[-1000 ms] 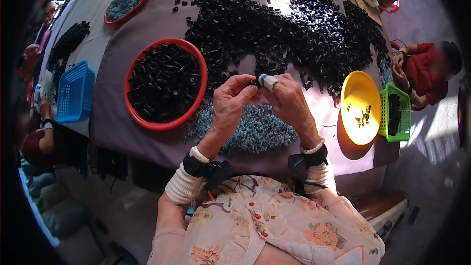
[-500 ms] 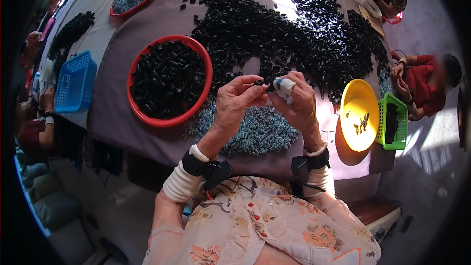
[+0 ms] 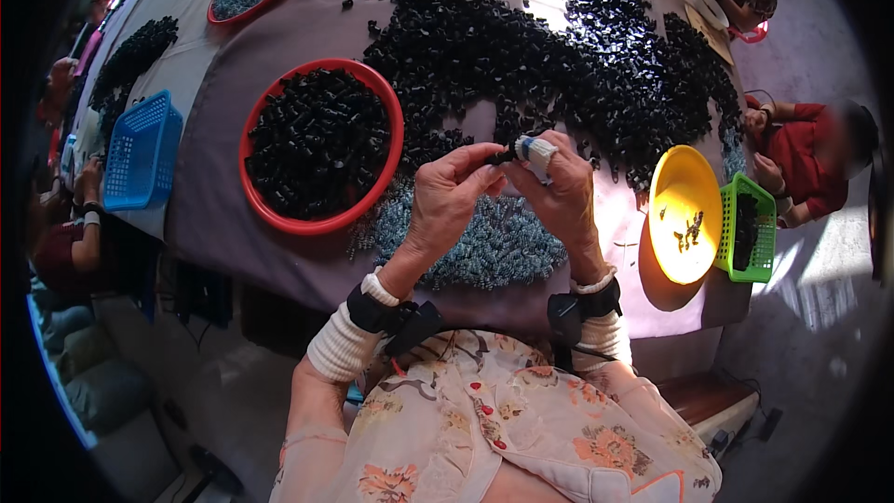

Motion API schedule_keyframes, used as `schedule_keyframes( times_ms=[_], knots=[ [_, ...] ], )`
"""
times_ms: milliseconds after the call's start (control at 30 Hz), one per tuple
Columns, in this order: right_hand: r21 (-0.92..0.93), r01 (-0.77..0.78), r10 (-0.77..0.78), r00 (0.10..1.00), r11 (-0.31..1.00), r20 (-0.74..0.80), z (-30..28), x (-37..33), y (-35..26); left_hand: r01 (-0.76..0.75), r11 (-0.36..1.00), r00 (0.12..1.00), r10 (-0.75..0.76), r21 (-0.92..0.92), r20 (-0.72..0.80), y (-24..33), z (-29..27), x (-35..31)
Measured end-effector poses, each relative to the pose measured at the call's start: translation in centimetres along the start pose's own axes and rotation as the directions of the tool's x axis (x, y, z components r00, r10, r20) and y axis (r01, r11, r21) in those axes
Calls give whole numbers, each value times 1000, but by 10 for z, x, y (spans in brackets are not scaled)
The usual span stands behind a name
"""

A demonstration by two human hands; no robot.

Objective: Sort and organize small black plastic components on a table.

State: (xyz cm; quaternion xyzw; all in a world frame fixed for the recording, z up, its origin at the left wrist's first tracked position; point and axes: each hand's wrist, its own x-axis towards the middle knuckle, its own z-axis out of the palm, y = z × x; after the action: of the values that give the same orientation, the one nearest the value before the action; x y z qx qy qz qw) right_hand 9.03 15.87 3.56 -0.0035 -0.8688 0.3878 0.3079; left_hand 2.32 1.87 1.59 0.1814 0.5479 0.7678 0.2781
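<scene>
In front of my chest, my left hand pinches a small black plastic piece between thumb and fingertips. Against its other end, the thumb and fingers of my right hand are closed; a white wrap covers one of its fingers. The piece's exact kind is too small to make out. Beneath both hands lies a heap of small grey-blue coils that look like springs. Just beyond spreads a large pile of similar black plastic pieces.
A red basin full of black pieces stands left. At right, a yellow bowl with a few black pieces adjoins a green basket. A blue basket and a red bowl of coils are farther left. Other people sit around the table.
The left fingers have drawn closer to the right hand, and the black piece now lies more in line between them. The right hand has turned slightly. The whole view has shifted a little.
</scene>
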Motion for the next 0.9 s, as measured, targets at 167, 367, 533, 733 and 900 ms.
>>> schedule_keyframes(
  times_ms=[167,367,533,733,900],
  knots=[
    [-224,179,-167,983,958,72,-4,2,-2,-21,999,1000,22,41,-21,-2,1,0],
    [-423,249,-181,964,871,193,-5,2,-10,-52,995,998,56,88,-41,-10,-1,2],
    [-486,258,-170,961,835,219,-3,-2,-9,-60,994,996,66,91,-61,-13,3,1],
    [-401,244,-159,960,883,232,-4,-3,-6,-103,981,992,113,163,-54,-14,2,2],
    [-336,208,-132,963,919,234,-6,-4,-5,-137,973,987,151,188,-62,-15,4,2]
  ],
)
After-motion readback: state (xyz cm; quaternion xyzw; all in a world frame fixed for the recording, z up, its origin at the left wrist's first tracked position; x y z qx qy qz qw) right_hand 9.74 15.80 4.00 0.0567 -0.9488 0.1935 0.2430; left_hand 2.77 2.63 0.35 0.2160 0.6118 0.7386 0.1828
